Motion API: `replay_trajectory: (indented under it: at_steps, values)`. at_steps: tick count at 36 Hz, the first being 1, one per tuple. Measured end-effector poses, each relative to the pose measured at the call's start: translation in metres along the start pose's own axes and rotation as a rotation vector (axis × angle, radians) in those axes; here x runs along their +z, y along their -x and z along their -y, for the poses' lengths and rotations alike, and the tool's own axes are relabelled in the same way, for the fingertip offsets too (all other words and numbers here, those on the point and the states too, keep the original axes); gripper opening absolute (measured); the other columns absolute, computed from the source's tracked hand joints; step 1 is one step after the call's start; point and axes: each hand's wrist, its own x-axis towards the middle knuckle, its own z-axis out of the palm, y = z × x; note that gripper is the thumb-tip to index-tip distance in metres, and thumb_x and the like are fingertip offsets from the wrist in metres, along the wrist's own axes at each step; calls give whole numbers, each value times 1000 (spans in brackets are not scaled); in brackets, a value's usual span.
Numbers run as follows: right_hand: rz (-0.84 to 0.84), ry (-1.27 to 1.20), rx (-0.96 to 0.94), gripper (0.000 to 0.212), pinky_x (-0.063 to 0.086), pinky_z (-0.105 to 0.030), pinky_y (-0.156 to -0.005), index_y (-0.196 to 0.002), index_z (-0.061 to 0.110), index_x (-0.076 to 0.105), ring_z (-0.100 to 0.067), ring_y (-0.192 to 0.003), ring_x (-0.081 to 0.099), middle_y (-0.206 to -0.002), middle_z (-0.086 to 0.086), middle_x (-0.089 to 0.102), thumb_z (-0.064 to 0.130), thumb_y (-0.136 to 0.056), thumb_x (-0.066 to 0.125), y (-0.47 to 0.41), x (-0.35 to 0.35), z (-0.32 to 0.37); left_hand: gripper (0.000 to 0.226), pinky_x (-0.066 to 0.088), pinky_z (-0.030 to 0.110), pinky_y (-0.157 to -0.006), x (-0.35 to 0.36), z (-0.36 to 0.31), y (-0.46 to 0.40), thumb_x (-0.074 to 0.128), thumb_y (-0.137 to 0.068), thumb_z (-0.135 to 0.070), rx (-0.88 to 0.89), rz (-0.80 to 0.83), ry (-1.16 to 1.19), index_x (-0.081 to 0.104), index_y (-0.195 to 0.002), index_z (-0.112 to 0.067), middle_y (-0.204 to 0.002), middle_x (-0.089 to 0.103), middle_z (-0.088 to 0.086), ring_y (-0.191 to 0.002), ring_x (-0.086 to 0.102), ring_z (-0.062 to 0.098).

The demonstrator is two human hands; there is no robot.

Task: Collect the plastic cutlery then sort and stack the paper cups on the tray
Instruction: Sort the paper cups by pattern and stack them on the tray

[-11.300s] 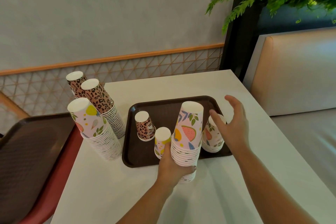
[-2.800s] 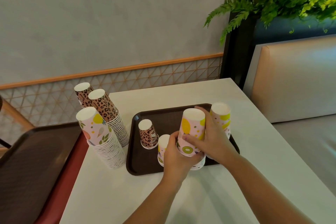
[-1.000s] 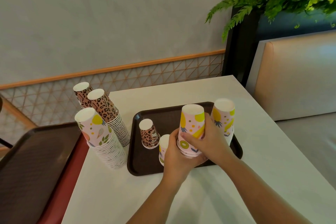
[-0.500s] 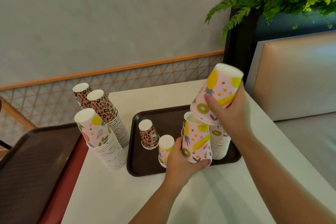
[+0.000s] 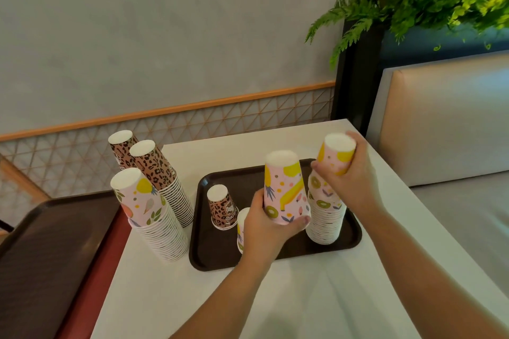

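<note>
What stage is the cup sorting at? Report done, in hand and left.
Done: a fruit-print stack already stands on the tray. No cutlery is in view.
In hand: the right hand sets a fruit cup on that stack; the left hand holds another fruit cup.
Left: a single leopard cup on the tray, plus three tall stacks beside it on the table.

The upside-down pink fruit-print paper cup (image 5: 285, 191) looks matt and smooth, as does the tall stack of pink fruit-print paper cups (image 5: 325, 217). The small brown leopard-print paper cup (image 5: 222, 208) has the same dull paper finish. The dark brown rectangular plastic tray (image 5: 217, 250) has a faintly textured, low-sheen face. The white surface (image 5: 303, 303) is smooth with a soft sheen. The beige upholstered seat back (image 5: 446, 115) looks smooth, like leatherette.
</note>
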Motion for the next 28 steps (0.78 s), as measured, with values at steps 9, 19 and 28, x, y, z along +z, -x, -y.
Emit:
replay_trajectory:
  at_steps: [9, 19, 28]
  values:
    - [-29, 17, -146, 71, 28, -24, -102, -140, 20, 29, -5, -129, 33, -144, 1, 37, 55, -81, 46, -1, -24, 15, 65, 52, 25, -83, 6, -68, -24, 87, -58, -22, 163, -69, 53, 51, -112, -26, -109, 64, -8, -101, 61, 6]
    - [218, -123, -144, 67, 45, -5, -81, -136, 23, 34, 5, -107, 54, -121, 14, 54, 38, -79, 66, -23, -38, 45, 67, 50, 18, -76, 51, -101, -54, 85, -62, -22, 252, 39, -33, 50, -118, -25, -107, 61, -13, -96, 58, 2]
    - [264, -40, -18, 70, 50, -28, -92, -134, 23, 37, -7, -111, 54, -125, 7, 55, 30, -74, 75, -18, -33, 1, 71, 41, 8, -69, 74, -57, -57, 84, -64, -19, 143, 105, -112, 45, -123, -22, -106, 54, -14, -98, 52, 3]
